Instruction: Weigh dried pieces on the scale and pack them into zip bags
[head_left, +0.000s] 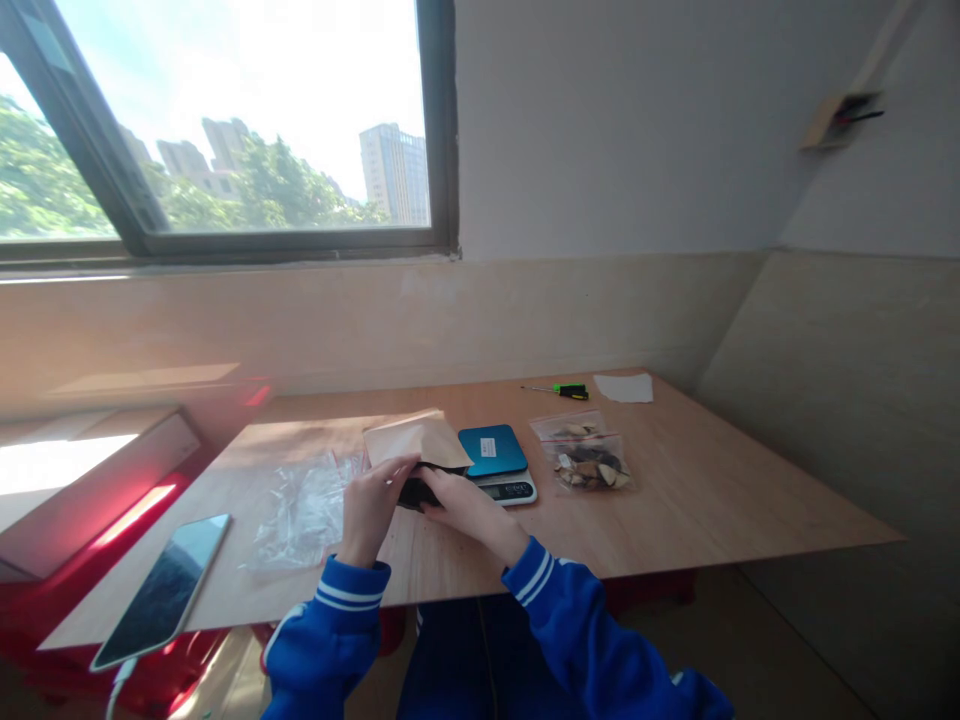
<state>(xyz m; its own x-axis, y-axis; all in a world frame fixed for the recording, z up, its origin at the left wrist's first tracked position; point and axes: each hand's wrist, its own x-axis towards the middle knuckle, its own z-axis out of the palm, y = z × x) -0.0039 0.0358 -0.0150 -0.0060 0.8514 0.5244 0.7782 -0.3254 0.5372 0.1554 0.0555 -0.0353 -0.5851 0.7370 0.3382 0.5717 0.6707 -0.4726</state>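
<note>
Envelope: brown kraft paper (415,440), held over the wooden board (712,500), its upper part rising beyond the fingers and leaning toward the scale.

Left hand (371,505): fingers closed and curled around the envelope's lower end.

Right hand (469,510): fingers closed and reaching across the same end, their tips meeting those of the left hand. We cannot tell how firmly either hand presses.

Dark lump (411,492): black, at the envelope's lower end, partly hidden by the fingers. We cannot tell what it is, or whether it lies inside the paper.

Handling: we judge the paper light, soft and easily creased, so the surest hold is the lower end, with both hands around the lump. Its weight and surface remain unknown to us.

Beyond the fingertips: blue digital scale (499,470), just past the envelope.

Left of the fingers: clear plastic bag (304,510), crumpled, and a phone (161,590) farther out.

Right of the fingers: zip bag (589,465) of dried pale and dark pieces.

Far beyond the fingers: screwdriver (562,390) with a green handle, and a paper slip (622,388).
</note>
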